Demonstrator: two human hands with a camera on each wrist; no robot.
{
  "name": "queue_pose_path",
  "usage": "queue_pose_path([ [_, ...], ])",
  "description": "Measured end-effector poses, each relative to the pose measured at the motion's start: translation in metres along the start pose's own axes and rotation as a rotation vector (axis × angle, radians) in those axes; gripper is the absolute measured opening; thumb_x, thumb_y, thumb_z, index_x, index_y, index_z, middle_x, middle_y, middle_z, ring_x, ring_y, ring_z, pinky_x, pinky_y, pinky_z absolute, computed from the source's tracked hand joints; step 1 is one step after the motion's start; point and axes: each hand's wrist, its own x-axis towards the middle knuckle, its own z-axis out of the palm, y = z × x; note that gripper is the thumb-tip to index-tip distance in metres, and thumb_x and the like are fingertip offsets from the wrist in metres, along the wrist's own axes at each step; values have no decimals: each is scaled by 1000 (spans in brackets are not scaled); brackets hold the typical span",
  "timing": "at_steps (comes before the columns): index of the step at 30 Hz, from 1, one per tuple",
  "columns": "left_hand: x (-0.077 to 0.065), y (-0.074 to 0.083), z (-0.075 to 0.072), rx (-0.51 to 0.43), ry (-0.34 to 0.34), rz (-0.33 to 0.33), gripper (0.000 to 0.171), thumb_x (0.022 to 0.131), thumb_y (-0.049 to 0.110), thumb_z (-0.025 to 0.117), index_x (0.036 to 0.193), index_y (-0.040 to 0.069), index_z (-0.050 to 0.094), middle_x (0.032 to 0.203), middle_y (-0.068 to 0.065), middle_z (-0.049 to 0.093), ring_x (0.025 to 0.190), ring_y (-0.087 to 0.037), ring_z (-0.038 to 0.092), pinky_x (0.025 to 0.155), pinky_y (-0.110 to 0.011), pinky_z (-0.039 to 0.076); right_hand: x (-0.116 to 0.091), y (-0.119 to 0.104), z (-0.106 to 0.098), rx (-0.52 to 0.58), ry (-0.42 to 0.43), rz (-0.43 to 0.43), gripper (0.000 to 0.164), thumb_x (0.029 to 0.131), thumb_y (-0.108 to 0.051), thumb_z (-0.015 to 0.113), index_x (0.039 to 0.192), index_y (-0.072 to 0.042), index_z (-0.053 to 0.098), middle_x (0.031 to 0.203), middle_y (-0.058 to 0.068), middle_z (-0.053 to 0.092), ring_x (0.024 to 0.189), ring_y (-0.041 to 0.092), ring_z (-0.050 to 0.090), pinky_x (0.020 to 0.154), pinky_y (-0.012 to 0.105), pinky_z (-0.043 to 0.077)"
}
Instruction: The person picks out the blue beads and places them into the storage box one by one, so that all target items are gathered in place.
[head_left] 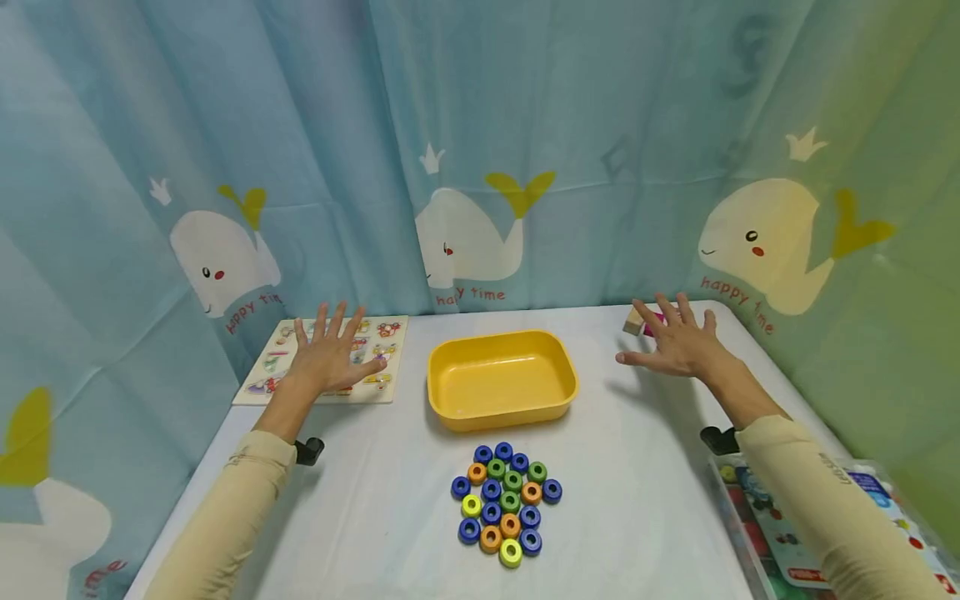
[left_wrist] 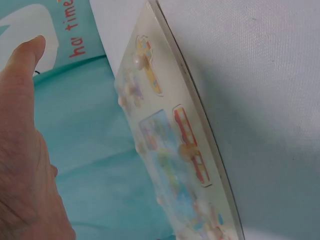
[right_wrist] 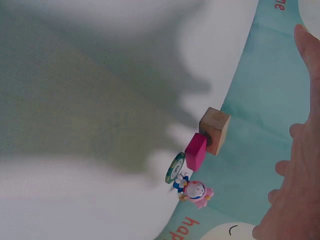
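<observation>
My left hand [head_left: 327,358] hovers with fingers spread above a wooden peg puzzle board [head_left: 273,390] at the table's back left; it holds nothing. Over the back right, my right hand [head_left: 678,343] is also spread and holds nothing. Close to it are a wooden block [right_wrist: 215,130], a magenta block [right_wrist: 196,151], a round green-edged disc [right_wrist: 175,167] and a small pink figurine [right_wrist: 195,191]. Between the hands sits a yellow plastic tray [head_left: 502,419] with nothing in it. In front of the tray lies a cluster of blue, green, orange and yellow rings [head_left: 510,502].
At the front right, partly under the right forearm, stands a clear plastic box [head_left: 738,525] with colourful contents and printed packaging. A blue whale-print curtain [head_left: 330,167] hangs behind and beside the white table [head_left: 615,517].
</observation>
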Motion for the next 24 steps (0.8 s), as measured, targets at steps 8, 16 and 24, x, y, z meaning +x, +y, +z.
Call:
queue_pose_path([
  [8, -1, -1, 1, -16, 19, 0, 102, 74, 82, 36, 151, 25, 1, 154, -13, -6, 136, -37, -16, 95, -69, -14, 0, -7, -7, 36, 41, -24, 110, 70, -83, 42, 151, -21, 1, 151, 25, 0, 133, 49, -9, 91, 75, -7],
  [16, -8, 26, 5, -424, 184, 96, 92, 85, 62, 48, 150, 20, -2, 154, -15, 0, 138, -31, -13, 101, -67, -4, -22, -45, -24, 310, 268, -106, 91, 75, -61, 65, 146, -16, 29, 145, 20, 27, 122, 43, 32, 93, 68, 24],
  [24, -36, 87, 25, -916, 188, 93, 79, 91, 47, 53, 150, 20, 8, 153, -8, 13, 138, -26, 12, 108, -54, 15, -101, -126, -32, 861, 202, -35, 58, 79, -46, 70, 126, -15, 54, 121, 4, 56, 108, 22, 54, 86, 40, 49],
])
